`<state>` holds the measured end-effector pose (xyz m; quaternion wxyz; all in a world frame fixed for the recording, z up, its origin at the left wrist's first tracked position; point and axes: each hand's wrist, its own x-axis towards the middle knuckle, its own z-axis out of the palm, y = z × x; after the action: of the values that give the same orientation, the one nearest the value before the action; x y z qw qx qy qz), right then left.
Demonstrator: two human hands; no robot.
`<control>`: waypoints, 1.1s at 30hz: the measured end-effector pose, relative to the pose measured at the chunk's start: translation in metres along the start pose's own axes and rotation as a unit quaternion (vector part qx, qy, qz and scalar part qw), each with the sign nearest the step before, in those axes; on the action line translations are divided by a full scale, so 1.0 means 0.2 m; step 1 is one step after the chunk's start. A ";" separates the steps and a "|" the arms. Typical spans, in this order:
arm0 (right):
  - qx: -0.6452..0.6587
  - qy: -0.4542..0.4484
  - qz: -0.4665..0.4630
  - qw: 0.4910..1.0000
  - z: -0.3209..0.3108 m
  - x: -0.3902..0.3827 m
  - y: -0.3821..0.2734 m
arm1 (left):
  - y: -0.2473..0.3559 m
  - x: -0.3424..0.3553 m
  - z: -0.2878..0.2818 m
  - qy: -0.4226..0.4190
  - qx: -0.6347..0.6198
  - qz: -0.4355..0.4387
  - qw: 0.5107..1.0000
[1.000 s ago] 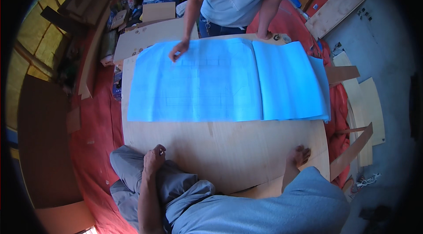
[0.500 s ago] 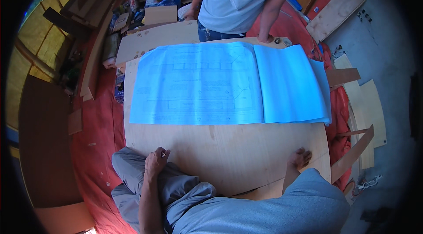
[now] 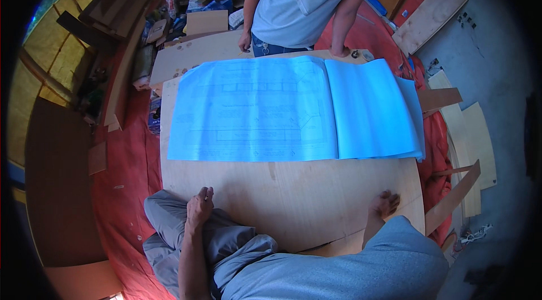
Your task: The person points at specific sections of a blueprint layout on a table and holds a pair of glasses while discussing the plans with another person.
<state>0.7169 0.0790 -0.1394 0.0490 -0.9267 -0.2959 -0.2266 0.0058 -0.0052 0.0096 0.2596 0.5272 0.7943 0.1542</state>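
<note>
On the far half of the pale wooden counter (image 3: 293,187) lie the drawings (image 3: 254,108), wide sheets tinted blue, with fine lines and outlined oblong shapes on the left part. The right part is plain and curls along its right edge, where more sheets show from underneath; a dark seam runs between the two parts. The near half of the counter is bare wood, with a dark slit close to its lower edge.

The left hand (image 3: 200,208) is above the grey trousers (image 3: 226,238), by the counter's near left side and well apart from the drawings. Its fingers are bent; whether they pinch something small, I cannot tell. The right hand (image 3: 385,204) rests on the counter near its right edge, below the drawings, fingers loosely apart and holding nothing that shows.

Across the counter stands a co-worker (image 3: 316,1) in a grey shirt. One of that person's hands (image 3: 340,51) leans on the counter's far edge, just behind the drawings; the other (image 3: 244,42) hangs beside the hip.

Beyond the far left corner is a second pale board (image 3: 195,54), with a cardboard box (image 3: 206,22) behind it. Red sheeting (image 3: 124,187) covers the floor to the left, beside a brown panel (image 3: 56,187). Pale planks (image 3: 479,147) lie to the right.
</note>
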 end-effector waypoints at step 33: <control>0.036 -0.006 -0.002 0.999 0.04 -0.01 0.02 | -0.03 0.02 0.01 0.030 -0.072 -0.018 0.997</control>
<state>0.7201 0.0767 -0.1467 0.0800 -0.9249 -0.3063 -0.2105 0.0013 -0.0040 0.0048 0.2757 0.4883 0.7977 0.2217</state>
